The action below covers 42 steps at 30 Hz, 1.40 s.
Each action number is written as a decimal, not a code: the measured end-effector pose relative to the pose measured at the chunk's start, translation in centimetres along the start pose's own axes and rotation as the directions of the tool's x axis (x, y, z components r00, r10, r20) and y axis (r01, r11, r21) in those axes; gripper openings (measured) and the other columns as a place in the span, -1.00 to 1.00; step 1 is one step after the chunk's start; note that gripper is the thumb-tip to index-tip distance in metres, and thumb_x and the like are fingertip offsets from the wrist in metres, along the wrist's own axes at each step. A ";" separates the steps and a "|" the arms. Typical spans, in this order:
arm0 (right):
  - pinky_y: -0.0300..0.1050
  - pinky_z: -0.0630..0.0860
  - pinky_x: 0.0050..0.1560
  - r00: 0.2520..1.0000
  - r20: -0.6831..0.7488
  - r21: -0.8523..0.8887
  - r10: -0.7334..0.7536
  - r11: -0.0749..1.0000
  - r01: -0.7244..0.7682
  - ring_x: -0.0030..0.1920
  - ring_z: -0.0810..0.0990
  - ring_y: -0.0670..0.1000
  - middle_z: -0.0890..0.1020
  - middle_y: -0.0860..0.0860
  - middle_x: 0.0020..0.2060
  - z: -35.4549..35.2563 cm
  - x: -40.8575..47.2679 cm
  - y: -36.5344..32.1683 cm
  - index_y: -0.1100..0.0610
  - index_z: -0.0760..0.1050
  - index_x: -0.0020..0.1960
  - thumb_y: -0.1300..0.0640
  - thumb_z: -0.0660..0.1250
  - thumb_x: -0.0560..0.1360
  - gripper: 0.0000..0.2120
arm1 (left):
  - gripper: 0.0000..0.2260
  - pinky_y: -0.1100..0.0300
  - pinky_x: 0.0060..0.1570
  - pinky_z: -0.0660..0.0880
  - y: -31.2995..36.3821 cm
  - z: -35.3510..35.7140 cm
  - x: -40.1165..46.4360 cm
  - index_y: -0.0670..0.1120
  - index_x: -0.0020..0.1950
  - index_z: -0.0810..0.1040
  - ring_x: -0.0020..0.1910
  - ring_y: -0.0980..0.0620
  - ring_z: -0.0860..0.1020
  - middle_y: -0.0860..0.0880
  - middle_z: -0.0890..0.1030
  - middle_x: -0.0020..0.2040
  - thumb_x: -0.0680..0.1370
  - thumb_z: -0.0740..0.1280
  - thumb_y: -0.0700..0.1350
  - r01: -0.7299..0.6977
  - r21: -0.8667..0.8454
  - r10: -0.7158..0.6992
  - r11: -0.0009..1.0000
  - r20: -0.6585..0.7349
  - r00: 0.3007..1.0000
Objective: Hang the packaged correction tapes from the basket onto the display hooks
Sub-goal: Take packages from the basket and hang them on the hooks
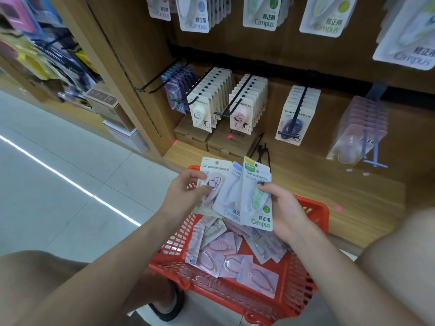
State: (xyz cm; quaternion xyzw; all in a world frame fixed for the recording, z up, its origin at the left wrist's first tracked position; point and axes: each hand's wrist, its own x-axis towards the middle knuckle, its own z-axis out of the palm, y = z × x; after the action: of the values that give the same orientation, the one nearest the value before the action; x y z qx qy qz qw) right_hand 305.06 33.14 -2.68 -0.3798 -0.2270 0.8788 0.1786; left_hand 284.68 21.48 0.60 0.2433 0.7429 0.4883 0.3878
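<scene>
Forearms: both bare, reaching in from 7 and 5 o'clock toward the middle of the view.
Left hand [186, 192]: fingers and thumb curled round a pink correction tape pack [211, 182], pinching it at its left edge.
Right hand [286, 208]: thumb pressed on the face of a green correction tape pack [257, 198], fingers behind it, so it grips the card upright.
White pack [229, 196]: sits between the pink and green ones, fanned with them; which hand bears it I cannot tell.
Red basket [299, 285]: below the hands at 6 o'clock, its mesh walls showing, standing on the floor.
Loose packs [226, 257]: heaped in the basket, mostly pink and pale, lying flat and overlapping.
Display hooks [237, 95]: black prongs jutting from the wooden back panel at 12 o'clock, well apart from the held packs.
Hung packs: rows of cream [202, 111], pink [241, 117] and blue [290, 124] ones on the lower hooks; larger white ones [261, 15] on the row above.
Cardboard boxes [211, 138]: on the bottom shelf beneath the hooks.
Floor [58, 184]: pale tiles at 9 o'clock, crossed by a bright reflected line.
Shoe [169, 307]: dark, at 7 o'clock just beside the basket.
</scene>
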 end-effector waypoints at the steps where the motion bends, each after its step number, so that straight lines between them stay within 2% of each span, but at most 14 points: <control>1: 0.24 0.68 -0.07 1.000 -0.017 0.008 -0.008 1.000 0.008 0.01 0.76 0.23 0.73 0.19 0.14 -0.1 0.2 0.1 0.09 0.73 0.15 0.15 0.29 0.58 -0.73 | -0.81 0.08 -0.17 0.65 0.0 -0.1 0.1 -0.01 0.07 0.62 -0.13 0.03 0.72 -0.06 0.69 0.10 0.54 0.49 -0.25 -0.004 -0.016 0.004 1.000 -0.004 1.000; 3: 0.21 0.69 -0.08 0.999 -0.051 0.011 -0.019 1.000 0.019 -0.04 0.77 0.21 0.74 0.18 0.12 -0.3 0.4 0.2 0.07 0.74 0.14 0.13 0.32 0.56 -0.74 | -0.81 0.19 -0.28 0.63 0.1 -0.2 0.3 -0.04 0.10 0.61 -0.16 0.11 0.73 0.00 0.72 0.01 0.55 0.49 -0.26 -0.006 -0.070 0.005 0.998 -0.011 1.000; 5: 0.15 0.69 -0.12 0.997 -0.071 0.028 -0.023 0.999 0.025 -0.08 0.77 0.20 0.74 0.17 0.10 -0.3 0.4 0.3 0.08 0.70 0.22 0.11 0.34 0.55 -0.71 | -0.77 0.23 -0.34 0.60 0.2 -0.2 0.5 -0.07 0.14 0.55 -0.15 0.06 0.75 0.06 0.73 -0.06 0.56 0.48 -0.27 0.008 -0.121 -0.008 0.993 0.000 1.000; 8: 0.10 0.68 -0.10 0.997 -0.075 0.053 -0.031 0.998 0.035 -0.07 0.76 0.17 0.74 0.16 0.12 -0.4 0.5 0.2 0.07 0.70 0.22 0.11 0.35 0.54 -0.71 | -0.67 0.01 -0.26 0.69 0.3 -0.1 0.8 -0.07 0.20 0.44 -0.06 -0.17 0.76 -0.06 0.73 0.03 0.55 0.49 -0.28 0.059 -0.213 -0.057 0.975 0.019 0.998; 11: 0.06 0.68 -0.13 0.996 -0.077 0.074 -0.049 0.996 0.054 -0.09 0.76 0.16 0.74 0.15 0.10 -0.6 0.5 0.0 0.07 0.72 0.17 0.12 0.34 0.56 -0.75 | -0.65 -0.21 -0.04 0.68 0.3 0.2 1.3 -0.06 0.20 0.43 -0.02 -0.21 0.75 -0.14 0.71 0.12 0.54 0.49 -0.30 0.099 -0.251 -0.100 0.963 0.011 0.995; 16: 0.05 0.67 -0.24 0.995 -0.061 0.067 -0.078 0.994 0.082 -0.13 0.77 0.14 0.76 0.11 0.02 -0.6 0.5 -0.4 0.01 0.78 -0.01 0.12 0.33 0.56 -0.77 | -0.79 -0.01 -0.18 0.70 0.4 0.4 1.6 -0.08 0.19 0.60 -0.07 -0.16 0.76 -0.08 0.75 0.05 0.58 0.45 -0.25 0.123 -0.198 -0.116 0.973 0.043 0.992; 18: 0.06 0.66 -0.24 0.995 -0.053 0.067 -0.080 0.994 0.083 -0.12 0.78 0.14 0.76 0.11 0.03 -0.5 0.5 -0.4 -0.01 0.78 -0.01 0.11 0.34 0.54 -0.78 | -0.81 -0.03 -0.13 0.70 0.7 0.6 1.7 -0.05 0.20 0.62 -0.06 -0.15 0.76 -0.04 0.76 0.05 0.60 0.44 -0.22 0.101 -0.174 -0.090 0.979 0.069 0.994; 21: 0.10 0.67 -0.17 0.996 -0.042 0.074 -0.082 0.994 0.084 -0.08 0.77 0.16 0.75 0.12 0.07 -0.4 0.7 -0.5 0.00 0.77 0.02 0.11 0.36 0.51 -0.78 | -0.78 0.02 -0.20 0.68 2.1 0.9 2.7 -0.03 0.24 0.59 -0.09 -0.14 0.76 0.03 0.77 -0.02 0.61 0.44 -0.16 0.090 -0.189 -0.071 0.978 0.103 0.992; 25: 0.14 0.68 -0.11 0.994 -0.058 0.069 -0.095 0.993 0.099 -0.08 0.76 0.17 0.75 0.12 0.07 -0.4 1.1 -1.3 0.01 0.76 0.04 0.10 0.34 0.54 -0.78 | -0.79 -0.16 -0.09 0.71 3.8 1.9 5.3 -0.06 0.27 0.54 -0.04 -0.22 0.75 0.00 0.76 -0.03 0.64 0.40 -0.19 0.059 -0.228 -0.034 0.972 0.115 0.993; 30: 0.15 0.67 -0.19 0.989 -0.066 0.093 -0.134 0.986 0.139 -0.06 0.77 0.16 0.75 0.12 0.11 -0.5 1.3 -2.8 0.02 0.65 0.26 0.11 0.29 0.58 -0.71 | -0.82 -0.27 0.11 0.65 4.2 3.2 7.6 -0.07 0.23 0.55 0.02 -0.20 0.74 -0.03 0.76 0.01 0.65 0.37 -0.23 0.049 -0.288 -0.025 0.956 0.087 0.996; 35: 0.13 0.67 -0.19 0.988 -0.060 0.083 -0.140 0.986 0.145 -0.05 0.77 0.17 0.75 0.13 0.11 -0.7 1.4 -3.4 0.02 0.65 0.24 0.10 0.30 0.57 -0.72 | -0.81 -0.27 0.11 0.65 3.9 3.4 8.4 -0.06 0.26 0.53 0.06 -0.22 0.73 -0.05 0.75 0.11 0.66 0.35 -0.23 0.028 -0.280 0.004 0.960 0.112 0.994; 40: 0.19 0.67 -0.12 0.987 -0.078 0.090 -0.139 0.985 0.146 -0.01 0.77 0.17 0.74 0.13 0.15 -0.8 1.5 -3.3 0.01 0.65 0.27 0.10 0.32 0.56 -0.70 | -0.77 -0.17 0.08 0.67 3.7 3.1 7.7 -0.11 0.31 0.52 0.13 -0.20 0.72 -0.08 0.73 0.18 0.66 0.34 -0.26 -0.006 -0.274 0.042 0.962 0.124 0.991; 42: 0.19 0.67 -0.13 0.987 -0.077 0.095 -0.139 0.985 0.146 -0.02 0.77 0.17 0.74 0.12 0.15 -0.8 1.5 -3.2 -0.01 0.68 0.22 0.11 0.32 0.57 -0.73 | -0.77 -0.17 0.09 0.66 4.2 3.1 7.6 -0.11 0.31 0.53 0.13 -0.20 0.72 -0.08 0.73 0.19 0.66 0.34 -0.26 -0.012 -0.276 0.045 0.961 0.114 0.993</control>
State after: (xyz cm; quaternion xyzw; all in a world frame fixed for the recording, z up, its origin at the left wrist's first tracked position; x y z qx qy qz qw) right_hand 305.14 36.78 -2.34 -0.3834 -0.2027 0.8603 0.2679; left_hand 282.74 30.49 1.18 0.2263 0.6399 0.5770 0.4542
